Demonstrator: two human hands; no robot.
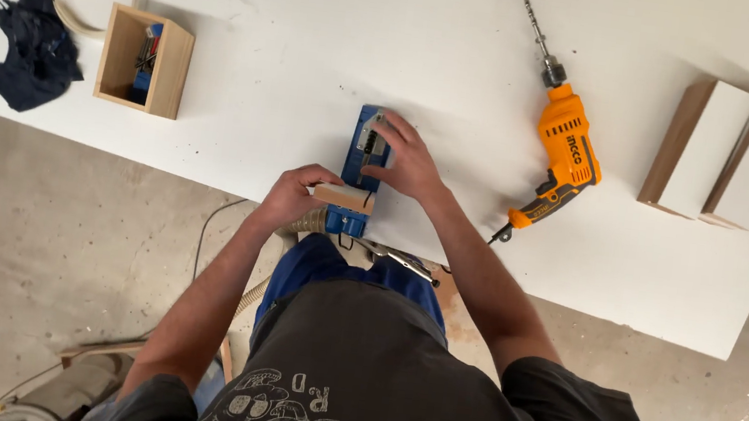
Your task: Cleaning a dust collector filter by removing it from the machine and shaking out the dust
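The person is leaning over the near edge of a white table, both hands working at a blue jig that is lying flat close to that edge. The left hand is curling its fingers around a small wooden block, gripping it against the near end of the jig. The right hand is resting on the jig's upper right side, fingers bent and pressing on a metal part there; whether they are closing around anything is hard to tell. A pair of metal pliers is sticking out at the table edge just below the jig. An orange power drill with a long bit is lying well to the right, near the right forearm. Farther right, white panels with wood edges are standing together. To the left, an open wooden box is sitting beside a crumpled dark blue cloth
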